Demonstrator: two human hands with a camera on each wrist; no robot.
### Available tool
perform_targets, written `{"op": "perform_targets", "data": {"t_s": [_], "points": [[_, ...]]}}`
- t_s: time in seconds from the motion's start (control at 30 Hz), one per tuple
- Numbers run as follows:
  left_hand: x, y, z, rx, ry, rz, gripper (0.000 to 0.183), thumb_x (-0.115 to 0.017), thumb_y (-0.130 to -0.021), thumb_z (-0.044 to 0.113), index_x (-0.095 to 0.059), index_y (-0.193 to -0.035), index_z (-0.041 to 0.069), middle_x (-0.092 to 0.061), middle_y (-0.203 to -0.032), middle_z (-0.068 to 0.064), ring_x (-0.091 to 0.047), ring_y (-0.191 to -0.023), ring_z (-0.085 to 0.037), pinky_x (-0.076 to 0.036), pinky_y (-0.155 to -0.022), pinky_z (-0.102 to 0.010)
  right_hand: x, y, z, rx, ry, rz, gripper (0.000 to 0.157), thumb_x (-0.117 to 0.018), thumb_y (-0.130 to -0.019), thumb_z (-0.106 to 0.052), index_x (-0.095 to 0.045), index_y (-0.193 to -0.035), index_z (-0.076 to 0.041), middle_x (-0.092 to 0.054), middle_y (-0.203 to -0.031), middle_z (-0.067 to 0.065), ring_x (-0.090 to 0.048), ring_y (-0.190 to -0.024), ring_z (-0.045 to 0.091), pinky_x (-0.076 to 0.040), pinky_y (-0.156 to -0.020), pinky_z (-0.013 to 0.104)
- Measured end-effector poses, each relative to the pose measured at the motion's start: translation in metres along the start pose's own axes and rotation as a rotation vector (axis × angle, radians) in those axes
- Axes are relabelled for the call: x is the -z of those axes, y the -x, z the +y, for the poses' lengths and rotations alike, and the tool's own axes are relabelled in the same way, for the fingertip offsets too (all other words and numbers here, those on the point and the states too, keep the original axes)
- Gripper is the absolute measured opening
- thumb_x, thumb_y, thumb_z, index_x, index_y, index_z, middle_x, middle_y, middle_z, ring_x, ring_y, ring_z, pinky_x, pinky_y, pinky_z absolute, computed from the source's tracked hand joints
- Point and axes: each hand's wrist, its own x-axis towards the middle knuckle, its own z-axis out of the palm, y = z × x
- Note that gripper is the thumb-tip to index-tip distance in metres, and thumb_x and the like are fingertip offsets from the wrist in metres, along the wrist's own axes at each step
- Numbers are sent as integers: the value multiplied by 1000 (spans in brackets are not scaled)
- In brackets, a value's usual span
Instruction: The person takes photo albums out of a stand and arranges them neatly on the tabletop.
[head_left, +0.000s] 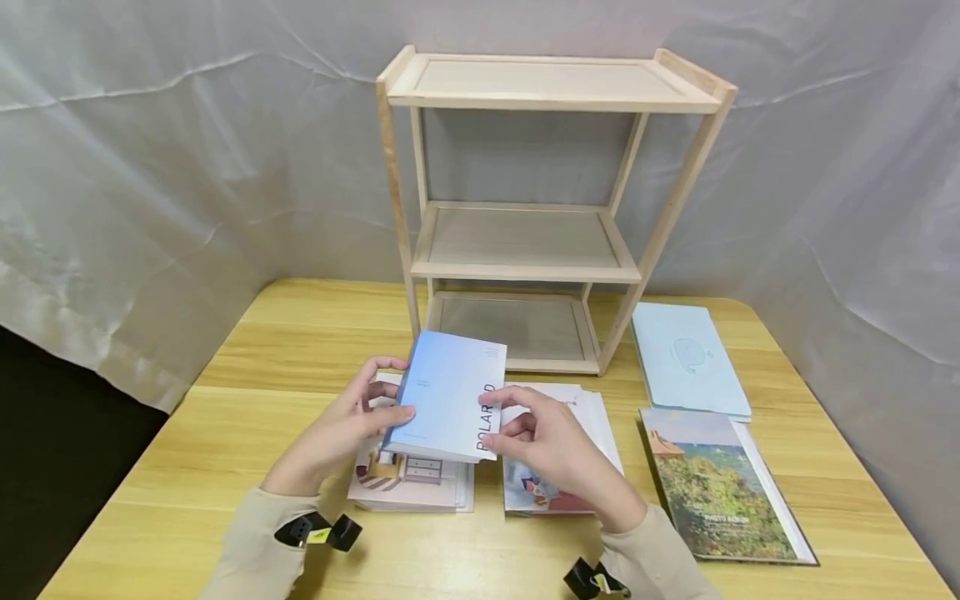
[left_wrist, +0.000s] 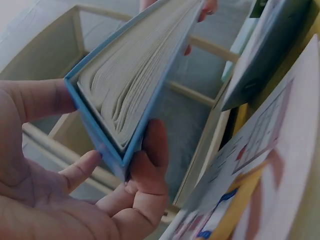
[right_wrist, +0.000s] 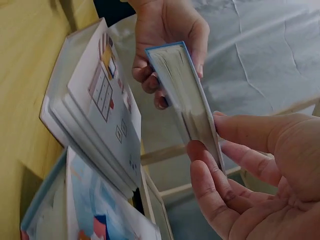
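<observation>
A thin blue-to-white album marked "POLAROID" is held above the table, cover up and slightly tilted. My left hand grips its spine side, thumb on the cover and fingers beneath. On the opposite edge, my right hand pinches the album between thumb and fingers. The left wrist view shows its page block between blue covers, closed. Below the album lies a stack of albums topped by a pale room picture. Beside that, under my right hand, is another stack with a colourful illustrated cover.
A three-tier wooden shelf stands behind the stacks, with no books on its tiers. At the right lie a light-blue notebook with a whale drawing and a landscape-covered photo album. Grey cloth hangs around the table.
</observation>
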Motion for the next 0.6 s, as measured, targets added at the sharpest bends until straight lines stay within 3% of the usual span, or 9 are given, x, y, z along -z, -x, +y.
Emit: {"op": "perform_targets", "data": {"t_s": [0.13,0.27,0.4,0.6], "points": [[10,3,-1,-12,9,-3,68,-71,-99,8,-33,-156,9,-50,-132,-23,-60,-110,-27,-62,-86,-34,-6,-2,-4,6,-8,-7,43,-82,-97,-19,-70,-138,-18,-75,-107,9,-73,-88,16,-59,-71,22],[19,6,-2,-22,27,-12,68,-70,-99,5,-33,-156,7,-52,-129,-18,-61,-110,-25,-63,-86,-32,-10,-4,-7,16,0,-18,42,-81,-98,-20,-69,-138,-19,-75,-106,10,-73,-89,15,-58,-70,22],[27,8,-4,-44,57,-18,66,-70,-99,3,-35,-155,6,-54,-126,-15,-64,-108,-21,-64,-85,-31,-15,-8,-10,34,-11,-21,42,-80,-98,-20,-68,-138,-18,-74,-117,10,-73,-92,14,-59,-76,21],[39,12,-7,-57,116,-35,59,-68,-99,0,-41,-150,13,-55,-125,-13,-65,-105,-18,-65,-83,-29,-24,-14,-12,44,-31,-35,43,-81,-97,-20,-68,-139,-19,-74,-118,10,-73,-93,14,-60,-76,22]]}}
